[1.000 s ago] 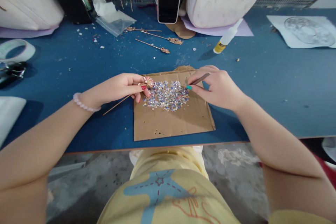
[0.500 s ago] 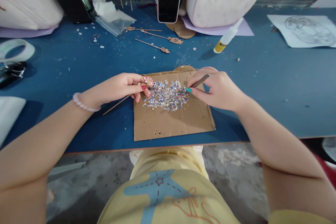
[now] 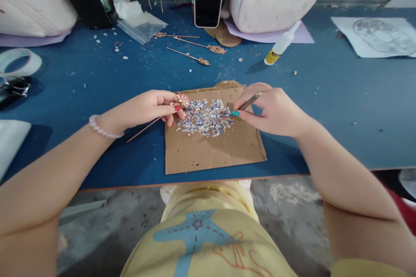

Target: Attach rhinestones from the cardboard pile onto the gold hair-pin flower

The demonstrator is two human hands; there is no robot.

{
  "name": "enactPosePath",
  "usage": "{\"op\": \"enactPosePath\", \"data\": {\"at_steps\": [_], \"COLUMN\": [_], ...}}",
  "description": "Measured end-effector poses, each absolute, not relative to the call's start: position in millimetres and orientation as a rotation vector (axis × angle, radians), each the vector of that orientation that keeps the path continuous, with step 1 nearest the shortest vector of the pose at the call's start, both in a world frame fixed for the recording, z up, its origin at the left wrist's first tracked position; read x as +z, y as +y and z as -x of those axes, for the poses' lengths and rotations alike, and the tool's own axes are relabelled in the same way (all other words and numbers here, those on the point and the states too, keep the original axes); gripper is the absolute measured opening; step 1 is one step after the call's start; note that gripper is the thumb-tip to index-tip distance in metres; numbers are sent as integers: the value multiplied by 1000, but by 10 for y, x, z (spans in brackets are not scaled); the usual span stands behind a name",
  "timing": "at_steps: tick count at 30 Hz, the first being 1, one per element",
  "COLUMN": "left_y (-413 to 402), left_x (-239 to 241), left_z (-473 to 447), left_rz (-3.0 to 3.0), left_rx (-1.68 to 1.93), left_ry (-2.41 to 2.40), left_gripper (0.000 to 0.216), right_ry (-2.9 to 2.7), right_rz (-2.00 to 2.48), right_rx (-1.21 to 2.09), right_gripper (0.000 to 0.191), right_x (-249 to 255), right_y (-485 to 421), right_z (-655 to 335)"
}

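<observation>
Cardboard [image 3: 211, 151] lies flat on the blue surface [image 3: 325, 95] beneath both hands, bearing a loose heap of glittery chips [image 3: 205, 117] between the fingers. Left hand [image 3: 146, 108] pinches a hairpin [image 3: 146, 128] just under its ornament; it looks light, stiff and delicate on top. Right hand [image 3: 274, 110] grips a thin metal tool [image 3: 250, 100], tip beside the chips, which likely scatter easily.

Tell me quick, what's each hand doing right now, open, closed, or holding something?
Left hand: closed, pinching the gold hairpin by its ornate head.
Right hand: closed on a thin metal tool, tip at the glitter chips.
</observation>
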State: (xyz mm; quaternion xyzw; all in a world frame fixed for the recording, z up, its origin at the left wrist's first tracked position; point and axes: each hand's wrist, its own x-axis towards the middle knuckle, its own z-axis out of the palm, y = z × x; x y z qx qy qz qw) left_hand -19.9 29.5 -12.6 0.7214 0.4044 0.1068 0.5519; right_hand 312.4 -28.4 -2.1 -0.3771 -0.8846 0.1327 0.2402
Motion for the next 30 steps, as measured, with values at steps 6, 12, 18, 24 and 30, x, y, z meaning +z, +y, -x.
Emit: {"op": "enactPosePath", "data": {"at_steps": [6,12,18,24,30], "left_y": [282,290,289,291,296], "left_x": [-81,-97,-107,-110,-122], "left_z": [177,191,186,195,210], "left_rz": [-1732,-1731,-1720,-1704,-1724], "left_rx": [245,245,256,259,258], "left_ry": [979,974,961,955,960], "left_gripper": [27,27,26,24,23], "right_ry": [-2393,-2386,-2411,-2425,-2460], "right_rz": [1017,1065,1034,1073,1098], "right_rx": [377,349,297,312,310], "right_gripper": [15,14,15,12,13], "right_x": [-42,-45,-33,-27,-20], "right_y": [-275,-265,-258,-263,-260], "right_z": [-3099,-3121,-3147,-3152,-3166]}}
